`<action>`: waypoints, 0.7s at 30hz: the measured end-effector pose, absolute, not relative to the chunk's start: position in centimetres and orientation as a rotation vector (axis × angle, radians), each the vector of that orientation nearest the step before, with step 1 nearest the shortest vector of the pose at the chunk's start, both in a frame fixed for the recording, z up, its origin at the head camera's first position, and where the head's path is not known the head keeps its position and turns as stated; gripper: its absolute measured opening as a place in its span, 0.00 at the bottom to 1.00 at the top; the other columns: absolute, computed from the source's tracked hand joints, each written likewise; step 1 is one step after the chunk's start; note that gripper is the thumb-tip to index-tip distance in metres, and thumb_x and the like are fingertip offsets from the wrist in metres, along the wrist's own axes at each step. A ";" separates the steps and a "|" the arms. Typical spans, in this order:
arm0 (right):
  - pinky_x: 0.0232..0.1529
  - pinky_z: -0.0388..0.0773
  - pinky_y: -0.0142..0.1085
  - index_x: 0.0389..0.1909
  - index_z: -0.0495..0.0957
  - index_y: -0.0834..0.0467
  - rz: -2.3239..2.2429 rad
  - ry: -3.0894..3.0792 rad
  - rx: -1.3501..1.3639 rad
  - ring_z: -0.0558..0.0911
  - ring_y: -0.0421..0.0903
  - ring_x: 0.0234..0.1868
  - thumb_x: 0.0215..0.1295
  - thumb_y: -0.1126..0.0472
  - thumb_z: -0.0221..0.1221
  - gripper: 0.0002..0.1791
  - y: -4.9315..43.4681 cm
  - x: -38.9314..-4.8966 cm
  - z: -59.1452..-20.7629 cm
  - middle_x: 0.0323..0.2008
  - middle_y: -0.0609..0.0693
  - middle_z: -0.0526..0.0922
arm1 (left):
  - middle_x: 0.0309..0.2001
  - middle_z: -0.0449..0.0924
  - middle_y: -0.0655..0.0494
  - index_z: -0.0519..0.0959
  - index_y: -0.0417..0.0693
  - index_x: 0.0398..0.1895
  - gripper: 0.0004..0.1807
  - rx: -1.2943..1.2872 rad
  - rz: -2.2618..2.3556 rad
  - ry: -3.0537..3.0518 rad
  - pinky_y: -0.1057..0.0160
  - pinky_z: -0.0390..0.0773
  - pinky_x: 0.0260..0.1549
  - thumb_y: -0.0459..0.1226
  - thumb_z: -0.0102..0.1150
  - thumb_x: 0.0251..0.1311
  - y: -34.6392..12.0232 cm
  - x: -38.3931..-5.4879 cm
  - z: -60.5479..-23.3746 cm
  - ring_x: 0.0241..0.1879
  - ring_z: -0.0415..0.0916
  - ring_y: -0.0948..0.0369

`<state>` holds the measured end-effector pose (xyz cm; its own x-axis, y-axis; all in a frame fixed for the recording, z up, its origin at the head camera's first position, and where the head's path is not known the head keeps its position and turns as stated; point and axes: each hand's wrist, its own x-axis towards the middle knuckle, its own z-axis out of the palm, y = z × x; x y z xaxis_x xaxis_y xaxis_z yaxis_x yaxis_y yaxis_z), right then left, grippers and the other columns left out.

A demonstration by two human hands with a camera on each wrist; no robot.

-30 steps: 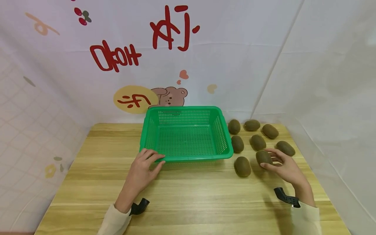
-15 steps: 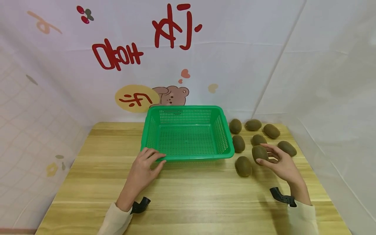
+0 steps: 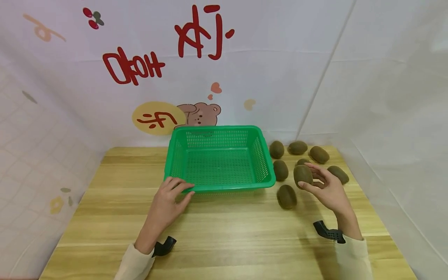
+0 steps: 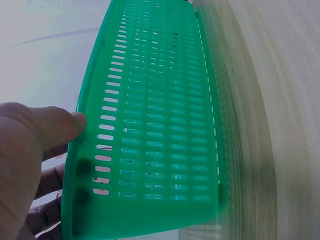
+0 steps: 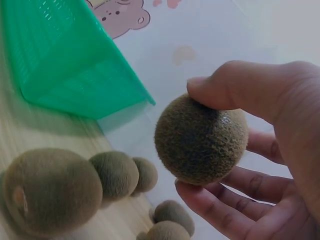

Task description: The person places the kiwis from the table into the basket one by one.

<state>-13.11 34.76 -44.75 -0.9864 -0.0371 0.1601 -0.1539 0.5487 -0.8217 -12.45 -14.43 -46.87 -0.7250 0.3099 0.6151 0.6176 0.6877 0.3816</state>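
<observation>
In the head view my right hand [image 3: 326, 187] holds a brown fuzzy kiwi [image 3: 302, 176] between thumb and fingers. The right wrist view shows this kiwi [image 5: 200, 140] raised above the table, the thumb on top and fingertips beneath. A green plastic basket [image 3: 224, 189] with slotted walls stands at the middle of the table, nothing inside it. My left hand [image 3: 168, 200] grips the basket's near left corner. Seen from the left wrist, the thumb [image 4: 57, 125] lies on the outer side of the rim and the other fingers pass behind it.
Several kiwis lie right of the basket, among them a near kiwi [image 3: 287, 196], a back kiwi [image 3: 277, 149] and a far-right kiwi [image 3: 338, 175]. One kiwi [image 3: 302, 161] is partly hidden behind the held one. A printed white cloth [image 3: 280, 77] hangs behind the wooden table [image 3: 227, 233].
My right hand has lifted the kiwi off the table and carried it slightly left and away from me. The left hand keeps its grip on the basket, which stays in place.
</observation>
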 end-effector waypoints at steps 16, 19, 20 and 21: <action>0.52 0.80 0.24 0.72 0.71 0.49 1.528 -2.556 0.286 0.82 0.36 0.55 0.64 0.59 0.72 0.36 29.4 -15.1 -42.6 0.61 0.55 0.79 | 0.40 0.84 0.55 0.89 0.48 0.42 0.11 -0.691 -0.804 -2.393 0.57 0.80 0.40 0.34 0.77 0.55 -14.4 -12.0 -46.9 0.43 0.75 0.57; 0.51 0.81 0.25 0.71 0.72 0.49 1.535 -2.533 0.324 0.82 0.36 0.54 0.63 0.60 0.72 0.36 28.3 -15.7 -42.4 0.60 0.56 0.80 | 0.40 0.84 0.55 0.89 0.48 0.42 0.11 -0.689 -0.808 -2.395 0.57 0.80 0.40 0.34 0.77 0.55 -14.4 -12.0 -46.8 0.43 0.75 0.57; 0.50 0.81 0.25 0.71 0.72 0.49 1.525 -2.532 0.326 0.82 0.36 0.54 0.63 0.60 0.72 0.36 28.0 -15.9 -42.4 0.59 0.55 0.80 | 0.40 0.84 0.55 0.89 0.48 0.42 0.11 -0.689 -0.807 -2.395 0.57 0.81 0.40 0.34 0.77 0.55 -14.4 -12.0 -46.8 0.43 0.75 0.57; 0.50 0.81 0.25 0.71 0.72 0.49 1.510 -2.534 0.327 0.82 0.36 0.54 0.62 0.60 0.73 0.36 27.7 -16.1 -42.3 0.59 0.55 0.81 | 0.40 0.84 0.55 0.89 0.48 0.43 0.12 -0.690 -0.808 -2.396 0.57 0.81 0.40 0.34 0.77 0.55 -14.4 -12.0 -46.8 0.43 0.75 0.57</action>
<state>-16.06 27.67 -42.33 -0.9609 -0.0991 0.2584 -0.2745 0.4620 -0.8433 -11.98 -14.40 -46.80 -0.7379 0.2958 0.6066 0.6027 0.6933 0.3950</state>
